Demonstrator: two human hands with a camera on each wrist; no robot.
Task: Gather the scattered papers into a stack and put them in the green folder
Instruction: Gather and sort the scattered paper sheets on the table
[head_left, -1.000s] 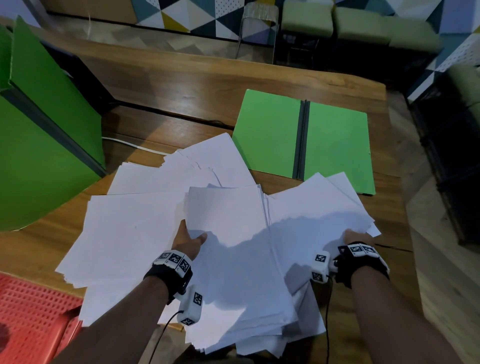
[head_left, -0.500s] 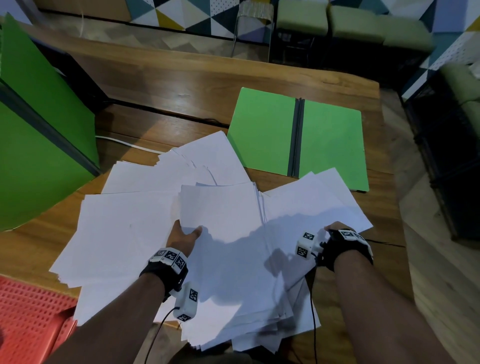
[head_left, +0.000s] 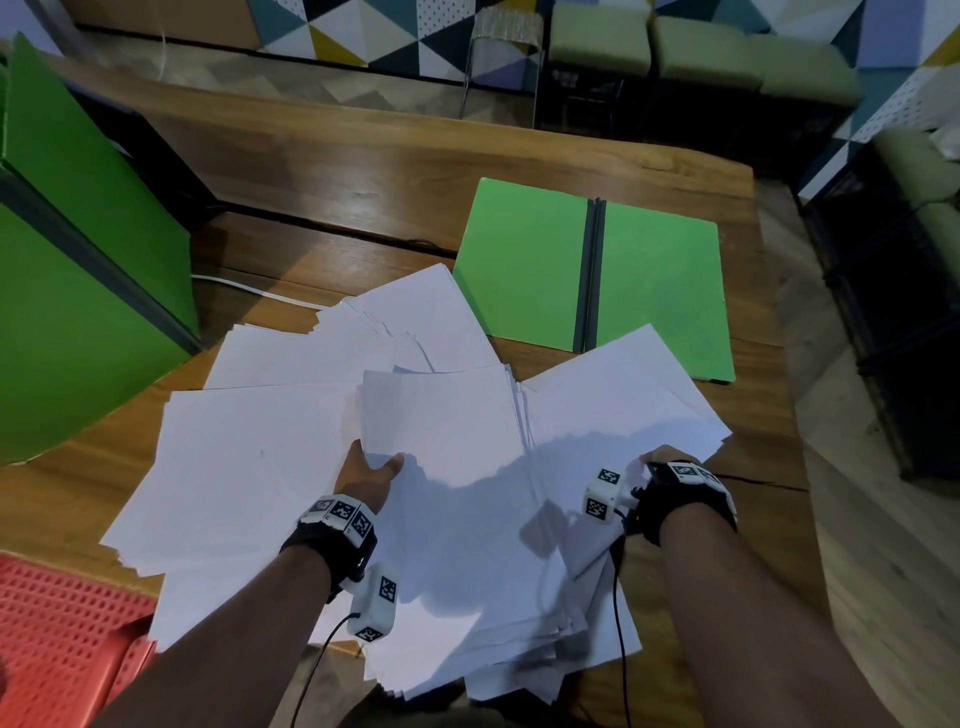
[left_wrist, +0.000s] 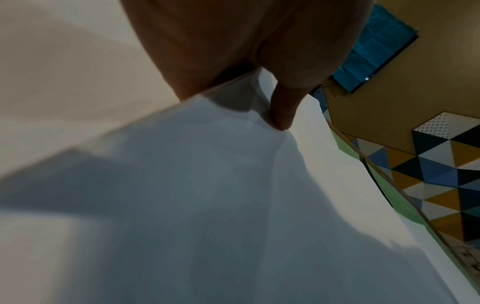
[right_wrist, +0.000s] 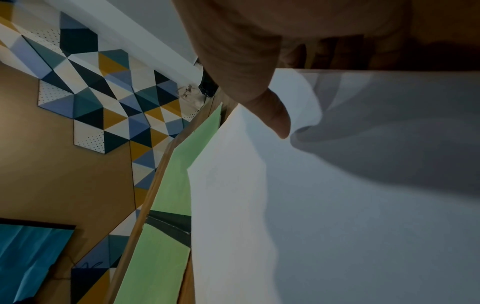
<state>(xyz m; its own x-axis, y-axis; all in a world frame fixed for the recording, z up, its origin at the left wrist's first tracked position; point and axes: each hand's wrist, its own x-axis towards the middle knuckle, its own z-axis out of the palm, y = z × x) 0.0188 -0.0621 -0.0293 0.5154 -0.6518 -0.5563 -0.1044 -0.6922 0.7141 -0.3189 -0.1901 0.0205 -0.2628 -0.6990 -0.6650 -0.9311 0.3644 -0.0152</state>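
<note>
White papers (head_left: 441, 426) lie fanned across the wooden table (head_left: 363, 171), overlapping in several directions. My left hand (head_left: 371, 470) grips the left edge of the middle pile, thumb (left_wrist: 283, 111) on top and fingers hidden beneath. My right hand (head_left: 662, 460) holds the right-hand sheets (right_wrist: 337, 205) at their near edge. Its thumb (right_wrist: 275, 115) lies on top and its fingers are tucked under. The green folder (head_left: 524, 260) lies open and flat beyond the papers, dark spine in the middle. One sheet corner overlaps the folder's near edge (right_wrist: 166, 257).
A large green board (head_left: 67, 291) stands at the left, close to the papers. A red perforated plastic surface (head_left: 57, 639) sits at the near left. A white cable (head_left: 244, 286) runs behind the papers. The table's right edge (head_left: 774, 415) is close to my right hand.
My right hand has slid a little inward to the left with the right-hand sheets. My left hand keeps its grip on the middle pile in about the same place.
</note>
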